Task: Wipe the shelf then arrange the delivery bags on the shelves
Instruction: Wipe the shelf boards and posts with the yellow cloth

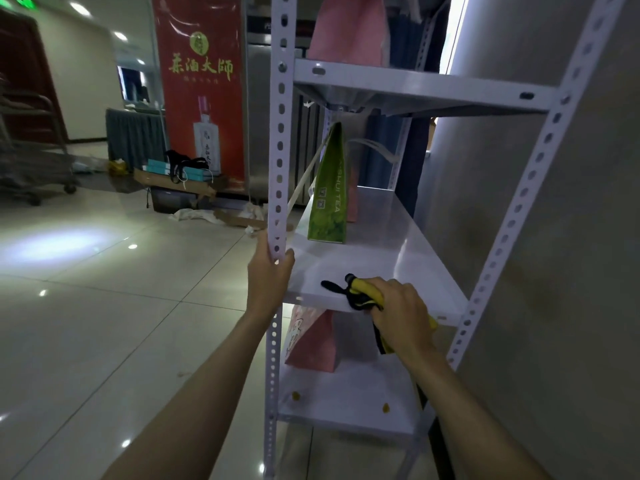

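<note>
Nearest the camera, two bare forearms reach up into the view toward a white metal shelf unit [429, 88] built from perforated angle posts. The right hand [403, 313] is curled around a bunched yellow and black cloth [363, 294] and holds it down on the middle shelf [374, 258] right at its front edge, toward the right half; a black strip of the cloth pokes out to the left over the white surface, and a yellow end hangs below the hand past the shelf's front lip. The left hand [270, 271] wraps its fingers and thumb around the front left post [278, 140] at the front left corner of that same shelf. Below, on the bottom shelf [346, 407], a pink bag [311, 341] stands near the left edge, its top hidden under the middle shelf, and two small yellowish bits lie near the front edge. Farther back on the middle shelf, a green bag [329, 188] printed with "SHUI TEA" stands upright near the left edge, its pale handles sticking out to the sides, and another pink bag is partly hidden just behind it. On the top shelf, a further pink bag [346, 29] stands near the left edge, cut off by the frame. Beyond the shelf unit, on the glossy tiled floor [104, 306], sit cardboard boxes [180, 181] and scraps of paper in front of a red banner [201, 81] showing a bottle.
</note>
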Motion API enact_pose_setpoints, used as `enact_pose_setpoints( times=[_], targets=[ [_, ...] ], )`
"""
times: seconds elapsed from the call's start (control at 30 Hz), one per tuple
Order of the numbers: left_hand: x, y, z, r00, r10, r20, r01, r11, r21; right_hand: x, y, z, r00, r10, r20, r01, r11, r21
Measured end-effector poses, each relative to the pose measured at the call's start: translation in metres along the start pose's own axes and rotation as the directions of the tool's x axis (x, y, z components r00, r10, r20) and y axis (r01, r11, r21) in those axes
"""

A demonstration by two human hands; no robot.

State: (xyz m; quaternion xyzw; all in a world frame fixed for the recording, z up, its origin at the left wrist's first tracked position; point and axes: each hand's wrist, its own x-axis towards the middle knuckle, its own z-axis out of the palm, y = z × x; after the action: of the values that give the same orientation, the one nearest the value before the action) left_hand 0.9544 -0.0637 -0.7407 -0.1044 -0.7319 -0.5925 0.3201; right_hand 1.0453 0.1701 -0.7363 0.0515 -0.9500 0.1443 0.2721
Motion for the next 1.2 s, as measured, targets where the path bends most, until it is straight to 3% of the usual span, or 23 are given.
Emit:
enact_pose_setpoints(
  times=[0.23, 0.43, 0.8, 1.07, 1.2],
  targets=[
    [-0.049, -0.019, -0.038, 0.969, -0.093, 0.228, 0.092, 0.996, 0.017, -0.040, -0.011, 0.005, 1.000, -0.004, 0.003, 0.003, 0.965, 0.263],
    [-0.083, -0.038, -0.051, 0.941, -0.191, 0.279, 0.181, 0.981, 0.062, -0.089, -0.010, 0.055, 0.982, 0.005, 0.187, -0.077, 0.923, 0.377],
    [-0.106, -0.092, -0.029, 0.934, -0.301, 0.194, 0.264, 0.945, 0.193, -0.126, 0.020, 0.169, 0.901, 0.124, 0.416, -0.338, 0.803, 0.492],
    [-0.109, -0.099, -0.016, 0.960, -0.232, 0.158, 0.168, 0.925, 0.341, -0.129, 0.026, 0.263, 0.878, 0.058, 0.476, -0.288, 0.857, 0.427],
    [-0.110, -0.098, -0.014, 0.964, -0.218, 0.155, 0.140, 0.905, 0.403, -0.124, 0.013, 0.298, 0.854, -0.032, 0.519, -0.185, 0.914, 0.362]
  ],
)
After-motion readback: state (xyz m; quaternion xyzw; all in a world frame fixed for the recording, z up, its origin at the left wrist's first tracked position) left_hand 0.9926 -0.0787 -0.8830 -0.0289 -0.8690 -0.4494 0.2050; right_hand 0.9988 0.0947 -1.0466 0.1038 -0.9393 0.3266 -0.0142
